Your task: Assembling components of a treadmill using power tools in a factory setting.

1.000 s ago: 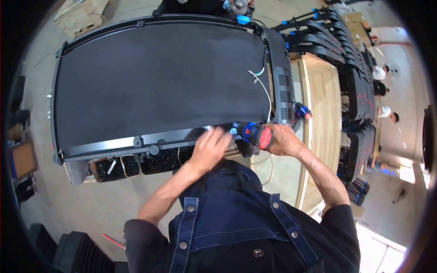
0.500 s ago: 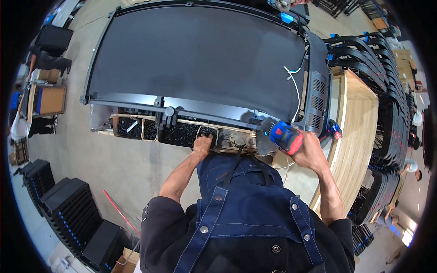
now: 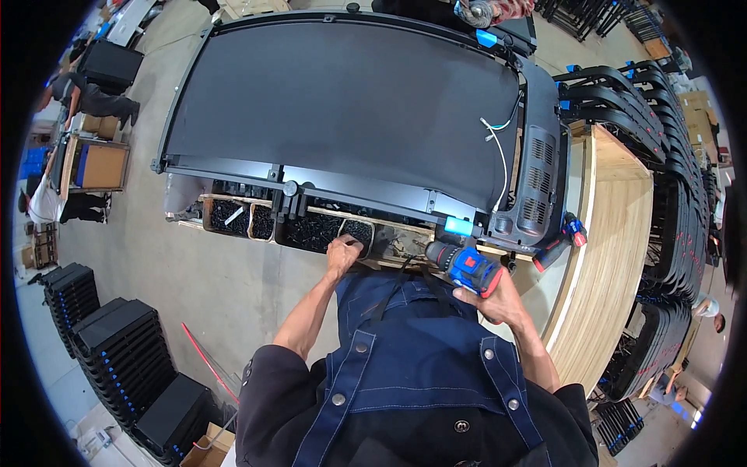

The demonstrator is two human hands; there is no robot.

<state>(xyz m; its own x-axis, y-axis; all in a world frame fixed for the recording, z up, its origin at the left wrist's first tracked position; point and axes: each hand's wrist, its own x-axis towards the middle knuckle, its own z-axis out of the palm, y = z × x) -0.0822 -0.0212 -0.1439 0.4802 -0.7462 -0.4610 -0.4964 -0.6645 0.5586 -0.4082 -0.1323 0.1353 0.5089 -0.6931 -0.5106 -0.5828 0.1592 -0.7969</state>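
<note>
My right hand (image 3: 504, 302) is wrapped around the grip of a blue, black and red cordless drill (image 3: 471, 268), whose chuck points left. My left hand (image 3: 343, 254) is at the near edge of a small bin of black screws (image 3: 359, 230), fingers pinched together. Whatever lies between those fingertips is too small to make out. Just beyond both hands lies a treadmill (image 3: 342, 101) with a wide black belt. Its vented motor cover (image 3: 537, 179) is at the right end. A loose white cable (image 3: 502, 156) rests on the belt near that cover.
More bins of small black parts (image 3: 311, 231) sit under the treadmill's near rail. On the right, a second drill (image 3: 574, 229) lies beside a wooden crate (image 3: 611, 257), with stacked black frames (image 3: 677, 194) behind. Black parts are stacked (image 3: 128, 358) at lower left. Other people are farther off.
My right hand has brought the drill down and left, away from the treadmill's rail. My left hand has drawn back slightly from inside the screw bin to its near edge.
</note>
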